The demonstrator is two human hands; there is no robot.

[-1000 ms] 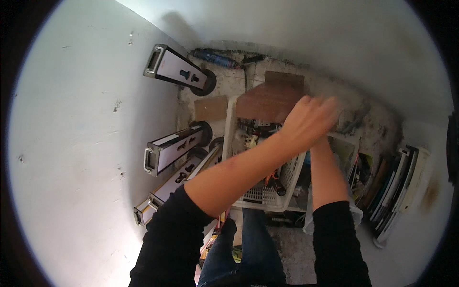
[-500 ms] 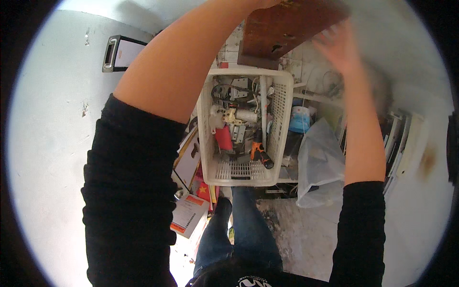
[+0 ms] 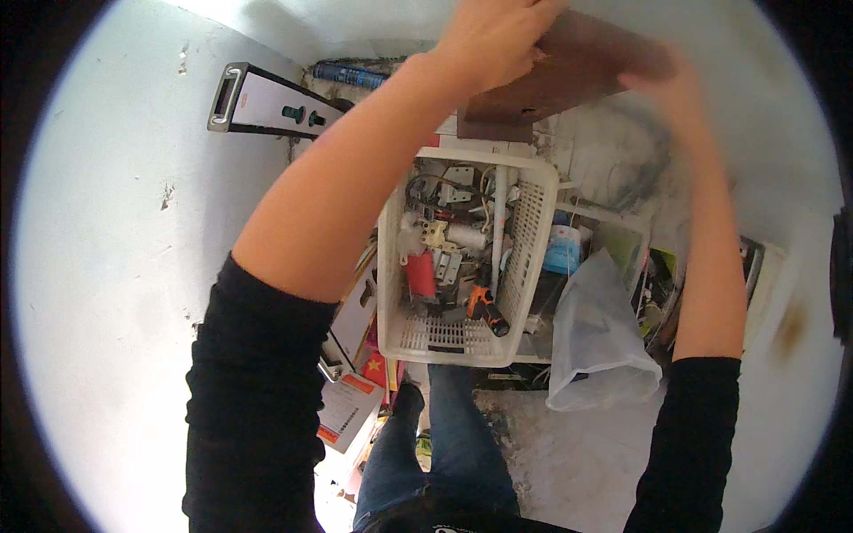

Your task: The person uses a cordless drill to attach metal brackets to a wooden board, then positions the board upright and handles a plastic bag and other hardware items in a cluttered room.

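Observation:
A dark brown wooden board (image 3: 569, 71), set tilted at the far side, is between my hands. My left hand (image 3: 498, 44) grips its upper left edge with the fingers curled over. At the board's right end is my right hand (image 3: 671, 93), blurred, its thumb against the near face and its fingers partly hidden behind. Just nearer than the board stands a white plastic basket (image 3: 386, 302). Inside it lie an orange and black cordless drill (image 3: 486, 311), a red piece (image 3: 420, 274), a white tube (image 3: 498, 222) and several metal fittings (image 3: 449, 266).
Right of the basket are a translucent plastic bag (image 3: 595, 342) and a blue and white container (image 3: 562, 249). A silver-framed panel (image 3: 267, 102) leans at the left wall. Papers and a white box (image 3: 349, 409) lie left of my legs.
My right hand, spread beside the board before, has closed on its right end. My left hand has come into view on the board, which has shifted right. The whole view has moved slightly.

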